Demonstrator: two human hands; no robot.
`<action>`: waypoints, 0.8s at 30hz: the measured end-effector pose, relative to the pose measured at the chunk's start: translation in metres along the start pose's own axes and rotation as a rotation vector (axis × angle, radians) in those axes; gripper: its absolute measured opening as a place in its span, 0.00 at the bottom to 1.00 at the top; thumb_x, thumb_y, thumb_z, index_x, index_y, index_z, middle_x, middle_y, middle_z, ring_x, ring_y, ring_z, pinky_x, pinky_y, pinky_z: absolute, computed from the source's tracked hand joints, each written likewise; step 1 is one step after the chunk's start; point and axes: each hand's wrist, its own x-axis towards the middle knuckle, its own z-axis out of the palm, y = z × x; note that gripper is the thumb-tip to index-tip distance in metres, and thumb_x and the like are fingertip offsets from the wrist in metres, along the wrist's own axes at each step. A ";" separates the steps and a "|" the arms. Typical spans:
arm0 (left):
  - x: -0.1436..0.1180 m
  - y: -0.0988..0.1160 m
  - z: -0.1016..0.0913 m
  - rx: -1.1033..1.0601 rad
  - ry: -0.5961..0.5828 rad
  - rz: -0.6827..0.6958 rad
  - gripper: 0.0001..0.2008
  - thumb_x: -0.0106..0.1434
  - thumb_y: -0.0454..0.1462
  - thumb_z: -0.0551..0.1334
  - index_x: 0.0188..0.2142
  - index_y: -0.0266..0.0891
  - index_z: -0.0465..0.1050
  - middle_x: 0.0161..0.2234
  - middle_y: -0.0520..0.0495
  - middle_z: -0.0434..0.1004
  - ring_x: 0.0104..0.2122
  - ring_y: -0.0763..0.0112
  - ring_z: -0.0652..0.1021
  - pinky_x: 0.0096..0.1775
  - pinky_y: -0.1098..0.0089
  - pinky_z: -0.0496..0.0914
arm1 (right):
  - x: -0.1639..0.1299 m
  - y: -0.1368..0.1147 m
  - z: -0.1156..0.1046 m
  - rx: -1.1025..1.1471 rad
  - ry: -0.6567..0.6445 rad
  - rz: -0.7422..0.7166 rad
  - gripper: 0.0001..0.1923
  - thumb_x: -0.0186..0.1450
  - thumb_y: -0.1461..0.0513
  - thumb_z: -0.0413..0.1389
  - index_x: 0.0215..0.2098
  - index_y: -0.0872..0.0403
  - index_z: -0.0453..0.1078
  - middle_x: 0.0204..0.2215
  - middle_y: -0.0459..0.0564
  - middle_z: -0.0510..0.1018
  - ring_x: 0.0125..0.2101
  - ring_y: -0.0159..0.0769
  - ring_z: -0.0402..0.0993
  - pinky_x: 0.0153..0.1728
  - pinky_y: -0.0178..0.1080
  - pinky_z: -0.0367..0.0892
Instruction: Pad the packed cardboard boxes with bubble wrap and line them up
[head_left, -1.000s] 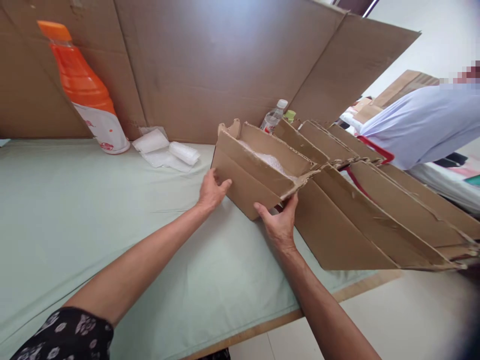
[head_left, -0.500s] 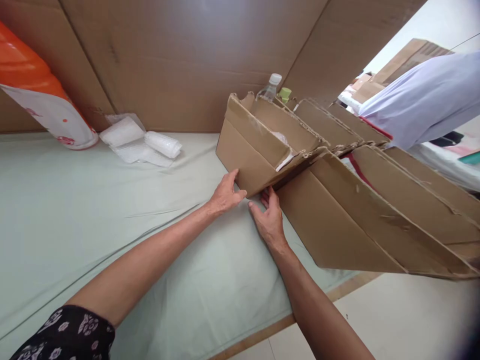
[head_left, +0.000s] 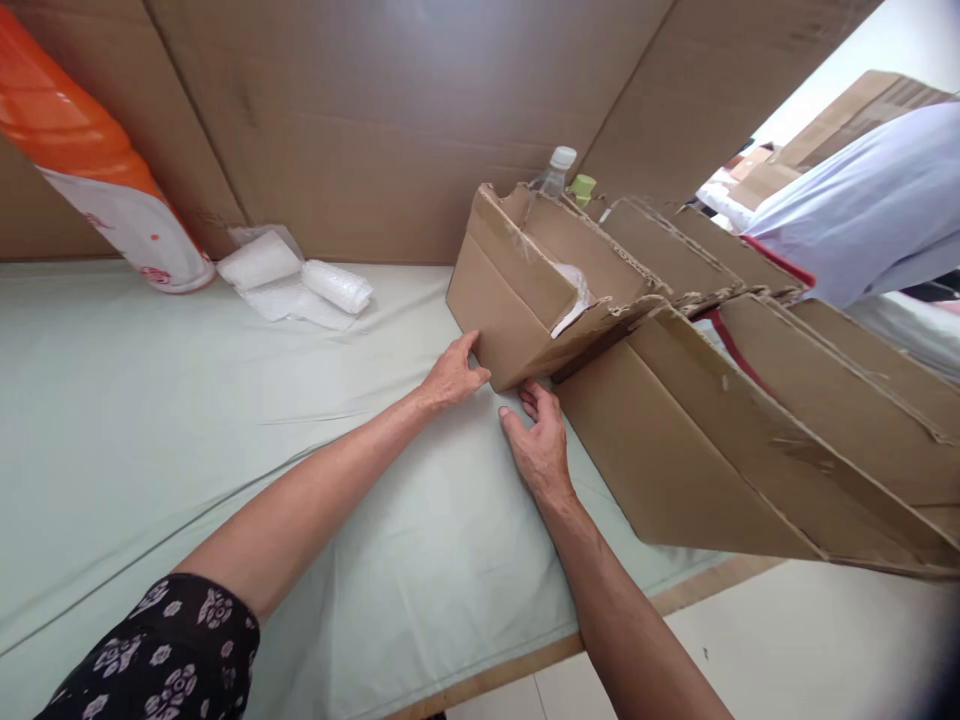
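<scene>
Your left hand (head_left: 452, 375) lies flat against the near lower edge of the small cardboard box (head_left: 517, 300), fingers spread on its wall rather than curled round anything, so it steadies the box without gripping. Your right hand (head_left: 541, 445) sits just beside it, fingers loosely bent, their tips tucked at the box's bottom corner where it meets the bench (head_left: 225, 420); it holds nothing either. With a hand on either side of that corner, you keep the box braced while it stands tilted against the row of larger cardboard trays (head_left: 750, 420) that runs away past your right hand. Inside the box, beyond your fingertips, a bit of white wrap (head_left: 574, 285) shows above the torn rim.

Far beyond your left hand, at the cardboard backing (head_left: 390, 130), lie rolled bubble wrap pieces (head_left: 300, 285) and an orange-topped bottle (head_left: 97, 180). Behind the box stands a clear water bottle (head_left: 553, 172). Past the trays, a person in a pale shirt (head_left: 862, 220) works apart from you.

Against half a second ago, little has changed: both hands keep their places at the box's base, and the whole scene sits slightly further right as your head turned. A second ago your right hand was higher, under the box's raised corner; now the box is down on the bench.
</scene>
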 end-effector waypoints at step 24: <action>-0.223 0.043 -0.337 0.725 0.541 -0.171 0.19 0.54 0.28 0.64 0.47 0.38 0.77 0.56 0.37 0.77 0.61 0.46 0.71 0.66 0.46 0.59 | -0.054 -0.029 0.055 -0.575 -0.356 -0.748 0.31 0.70 0.46 0.45 0.63 0.53 0.68 0.62 0.62 0.72 0.58 0.63 0.73 0.47 0.63 0.73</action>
